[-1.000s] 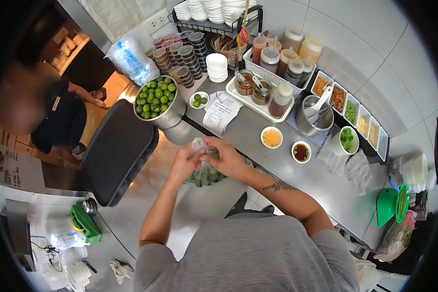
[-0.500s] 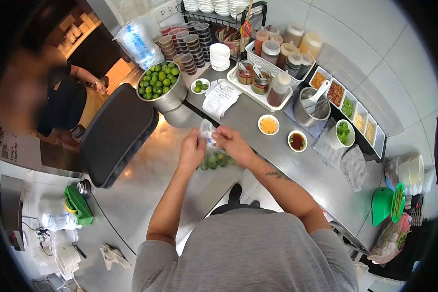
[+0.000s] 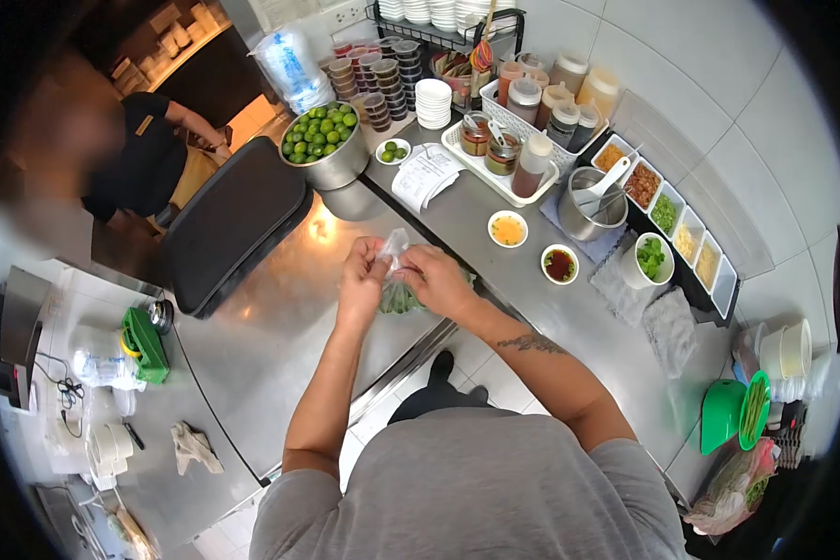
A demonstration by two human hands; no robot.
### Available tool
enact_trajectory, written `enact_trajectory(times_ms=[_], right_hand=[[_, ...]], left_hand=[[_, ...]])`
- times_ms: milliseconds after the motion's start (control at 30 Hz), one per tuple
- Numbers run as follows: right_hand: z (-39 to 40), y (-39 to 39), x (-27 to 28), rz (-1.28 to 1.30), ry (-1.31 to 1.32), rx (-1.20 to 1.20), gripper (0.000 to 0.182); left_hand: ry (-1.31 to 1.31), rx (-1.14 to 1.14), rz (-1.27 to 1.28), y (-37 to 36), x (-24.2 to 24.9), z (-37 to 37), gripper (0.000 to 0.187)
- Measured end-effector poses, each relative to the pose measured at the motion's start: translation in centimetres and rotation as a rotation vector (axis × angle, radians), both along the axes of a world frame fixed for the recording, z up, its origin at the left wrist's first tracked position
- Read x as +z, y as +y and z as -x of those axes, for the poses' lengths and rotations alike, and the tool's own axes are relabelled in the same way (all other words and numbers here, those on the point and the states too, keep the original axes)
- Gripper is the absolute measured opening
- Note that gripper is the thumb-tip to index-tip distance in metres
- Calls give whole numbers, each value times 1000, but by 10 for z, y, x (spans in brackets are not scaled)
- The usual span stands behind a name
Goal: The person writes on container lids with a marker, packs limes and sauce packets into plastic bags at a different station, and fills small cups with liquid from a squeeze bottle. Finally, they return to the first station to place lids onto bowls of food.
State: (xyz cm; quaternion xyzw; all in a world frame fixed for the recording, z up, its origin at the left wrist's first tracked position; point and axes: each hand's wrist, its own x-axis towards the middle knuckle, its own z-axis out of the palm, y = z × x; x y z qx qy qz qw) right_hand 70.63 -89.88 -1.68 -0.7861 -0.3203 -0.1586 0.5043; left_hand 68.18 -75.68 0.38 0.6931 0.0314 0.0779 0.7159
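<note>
A clear plastic bag (image 3: 398, 297) with green limes in it hangs below my two hands, its twisted neck gathered between them. My left hand (image 3: 360, 280) is closed on the neck from the left side. From the right, my right hand (image 3: 436, 283) pinches the same neck, its fingers close to those of the left. The hands partly cover the bag, and its lower part is over the steel counter near the front edge. Beyond the hands stands a steel pot (image 3: 338, 166) heaped with limes, beside a small white bowl (image 3: 392, 152) of limes.
Printed receipts (image 3: 426, 177) lie behind my hands. Two sauce cups, one yellow (image 3: 508, 229) and one dark (image 3: 559, 265), stand to the right, near a steel pot (image 3: 583, 219) with utensils. A black tray (image 3: 238, 233) lies left. A person (image 3: 145, 154) stands beyond the counter at the left.
My hands have stayed on the bag's neck, with the fingers shifting slightly around it. The whole view has moved a little, and the person at the left stands more upright in view.
</note>
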Motion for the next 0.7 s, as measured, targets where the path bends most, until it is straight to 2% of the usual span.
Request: enact_trajectory(times_ms=[33, 133, 200, 267, 367, 433, 533, 633, 700], right_hand=[[1, -2, 0, 40, -63, 7, 13], [2, -6, 2, -48, 293, 106, 14], [4, -9, -1, -254, 528, 137, 7], [3, -12, -10, -459, 730, 184, 6], [-4, -19, -13, -745, 819, 211, 4], [-12, -14, -16, -802, 854, 253, 5], [-17, 1, 5, -982, 947, 448, 7], [-29, 13, 33, -1062, 890, 606, 11], [-36, 19, 46, -1063, 857, 606, 13]], left_hand=[[-8, 12, -73, 2, -5, 0, 11], [-41, 47, -318, 7, -17, -4, 10], [-82, 101, -509, 9, -22, -9, 9], [-16, 128, -289, 19, -31, -16, 9], [28, 31, -92, 34, -17, -27, 12], [24, -15, 21, 35, 5, -30, 18], [91, -177, 473, 36, 27, -38, 17], [-47, -374, 563, 50, 31, -62, 17], [-117, -318, 397, 48, 47, -67, 15]])
